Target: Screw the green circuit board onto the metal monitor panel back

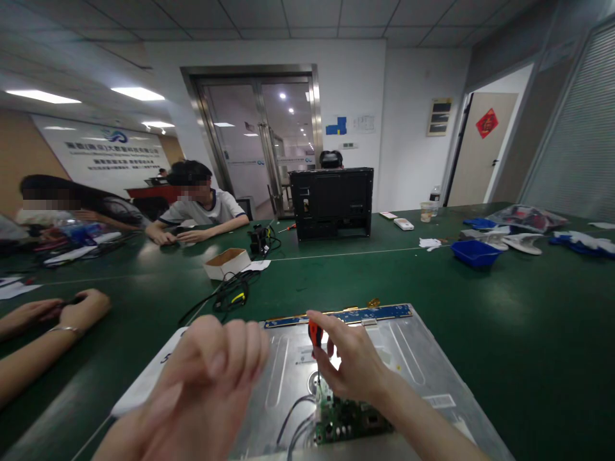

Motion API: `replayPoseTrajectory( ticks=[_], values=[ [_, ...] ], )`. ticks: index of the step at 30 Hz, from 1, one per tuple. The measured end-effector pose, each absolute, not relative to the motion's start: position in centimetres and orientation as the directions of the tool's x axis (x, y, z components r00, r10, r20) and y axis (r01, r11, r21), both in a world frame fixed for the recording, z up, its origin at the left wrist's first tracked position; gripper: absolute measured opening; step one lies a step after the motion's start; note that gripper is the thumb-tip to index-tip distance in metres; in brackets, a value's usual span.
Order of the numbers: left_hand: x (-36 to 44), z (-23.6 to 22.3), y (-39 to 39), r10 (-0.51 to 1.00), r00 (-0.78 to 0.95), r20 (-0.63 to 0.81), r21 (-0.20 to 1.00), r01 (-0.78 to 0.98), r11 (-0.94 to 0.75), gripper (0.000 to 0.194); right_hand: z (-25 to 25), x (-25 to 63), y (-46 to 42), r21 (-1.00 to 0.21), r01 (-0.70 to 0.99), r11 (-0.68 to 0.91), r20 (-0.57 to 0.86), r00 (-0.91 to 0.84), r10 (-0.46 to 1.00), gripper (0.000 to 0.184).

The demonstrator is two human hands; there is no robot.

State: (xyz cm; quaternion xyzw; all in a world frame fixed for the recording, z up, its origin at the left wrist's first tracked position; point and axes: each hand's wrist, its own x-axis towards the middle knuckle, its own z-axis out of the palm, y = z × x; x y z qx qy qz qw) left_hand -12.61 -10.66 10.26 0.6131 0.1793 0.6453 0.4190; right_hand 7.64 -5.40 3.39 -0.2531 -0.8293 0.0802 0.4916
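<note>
My right hand point(353, 362) grips an orange-and-black screwdriver point(315, 334) between thumb and fingers. The screwdriver stands nearly upright, its thin shaft pointing down at the edge of a green circuit board point(331, 419). Whether the tip sits in a screw is too small to tell. The board lies on the metal back of a flat display panel point(408, 346), with dark cables point(295, 410) at its left side. My left hand point(216, 358) is raised close to the camera over the panel's left part, slightly blurred, fingers curled. Anything inside that curl is hidden.
Behind the panel stand a black monitor housing point(331, 205), a small open box point(227, 264) and a black cable point(230, 294). A blue tray point(475, 253) and gloves point(523, 242) lie right. A person point(206, 205) sits across; another person's hands point(72, 310) rest at left.
</note>
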Motion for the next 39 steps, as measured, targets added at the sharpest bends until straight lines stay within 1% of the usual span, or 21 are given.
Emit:
replayPoseTrajectory(
  ticks=[1, 2, 3, 5, 7, 9, 11, 13, 16, 18, 21, 25, 29, 35, 39],
  values=[
    [-12.5, 10.9, -8.9, 0.758, 0.073, 0.648, 0.739, -0.304, -0.601, 0.026, 3.4, 7.7, -5.4, -0.381, 0.338, 0.861, 0.774, -0.392, 0.497, 0.06],
    [-12.5, 11.0, -7.2, 0.743, 0.081, 0.664, 0.736, -0.248, -0.63, 0.026, 3.4, 7.7, -5.4, -0.38, 0.337, 0.861, 0.774, -0.394, 0.496, 0.061],
    [-12.6, 10.7, -5.6, 0.752, 0.081, 0.654, 0.753, -0.162, -0.638, 0.025, 3.5, 7.7, -5.4, -0.379, 0.338, 0.862, 0.775, -0.394, 0.495, 0.061],
    [-12.8, 9.0, -3.1, 0.811, 0.093, 0.577, 0.812, 0.038, -0.582, 0.025, 3.4, 7.6, -5.4, -0.375, 0.346, 0.86, 0.777, -0.388, 0.495, 0.058],
    [-12.7, 6.8, -1.7, 0.868, 0.209, 0.451, 0.829, 0.262, -0.494, 0.025, 3.3, 7.6, -5.4, -0.38, 0.353, 0.855, 0.778, -0.378, 0.501, 0.055],
    [-12.3, 4.8, -1.4, 0.876, 0.38, 0.298, 0.803, 0.396, -0.445, 0.024, 3.2, 7.5, -5.4, -0.394, 0.352, 0.849, 0.781, -0.36, 0.511, 0.054],
    [-11.7, 3.4, -1.8, 0.839, 0.516, 0.171, 0.771, 0.46, -0.44, 0.023, 3.0, 7.5, -5.3, -0.406, 0.36, 0.84, 0.783, -0.338, 0.522, 0.053],
    [-11.1, 2.6, -2.4, 0.817, 0.57, 0.09, 0.745, 0.506, -0.435, 0.021, 2.7, 7.6, -5.3, -0.411, 0.378, 0.829, 0.779, -0.326, 0.535, 0.051],
    [-10.9, 1.9, -2.9, 0.79, 0.613, 0.009, 0.717, 0.547, -0.433, 0.015, 2.5, 7.7, -5.2, -0.415, 0.384, 0.825, 0.773, -0.33, 0.542, 0.048],
    [-11.0, 1.6, -3.0, 0.774, 0.633, -0.014, 0.713, 0.549, -0.436, 0.012, 2.5, 7.7, -5.2, -0.41, 0.378, 0.83, 0.778, -0.33, 0.535, 0.047],
    [-11.1, 1.3, -3.1, 0.769, 0.639, -0.015, 0.722, 0.539, -0.434, 0.01, 2.6, 7.7, -5.3, -0.396, 0.38, 0.836, 0.78, -0.341, 0.525, 0.048],
    [-11.0, 1.0, -3.2, 0.744, 0.668, -0.009, 0.752, 0.495, -0.436, 0.006, 2.9, 7.6, -5.6, -0.405, 0.339, 0.849, 0.772, -0.37, 0.517, 0.055],
    [-10.8, 1.3, -3.3, 0.719, 0.695, -0.022, 0.782, 0.46, -0.421, 0.012, 3.0, 7.5, -5.7, -0.416, 0.321, 0.851, 0.777, -0.36, 0.516, 0.053],
    [-10.9, 1.6, -3.8, 0.769, 0.639, -0.035, 0.714, 0.555, -0.428, 0.011, 3.0, 7.4, -5.7, -0.423, 0.339, 0.84, 0.777, -0.341, 0.529, 0.047],
    [-11.0, 1.4, -3.9, 0.777, 0.63, -0.018, 0.701, 0.562, -0.439, 0.013, 2.9, 7.3, -5.6, -0.414, 0.349, 0.84, 0.783, -0.334, 0.525, 0.045]
  ],
)
